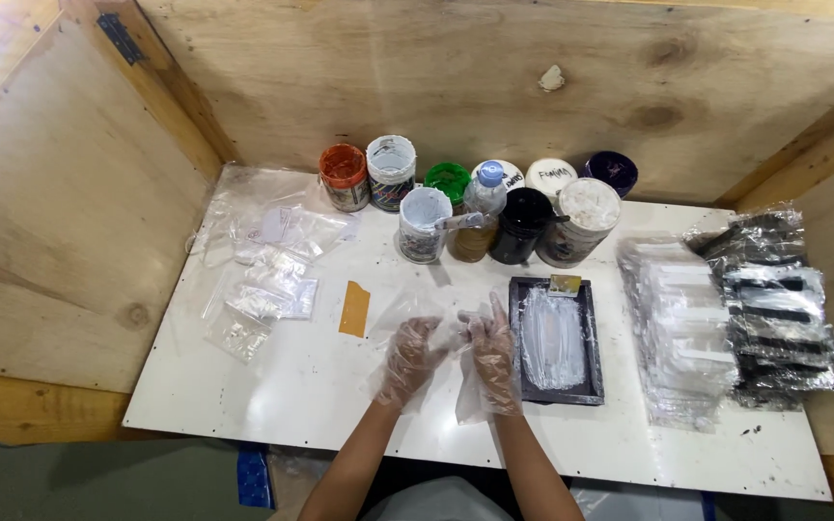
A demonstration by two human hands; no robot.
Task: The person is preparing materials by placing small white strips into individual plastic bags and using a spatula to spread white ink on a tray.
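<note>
Both my hands wear thin clear plastic gloves and meet over the middle of the white table (pixel 282 405). My left hand (pixel 407 359) has its fingers curled around a clear plastic bag (pixel 400 314). My right hand (pixel 492 352) grips the same bag at its right side, fingers pointing up. Just right of my right hand lies a black rectangular tray (pixel 593 386) with clear plastic and white paste in it.
Several paint jars stand at the back: orange (pixel 344 178), white (pixel 391 172), green (pixel 448 179), black (pixel 523 224), and a bottle (pixel 483 193). Small clear bags (pixel 267 275) lie left, an orange card (pixel 354 309) beside them. Stacked white (pixel 678 328) and black packets (pixel 779 318) fill the right. Wooden walls surround.
</note>
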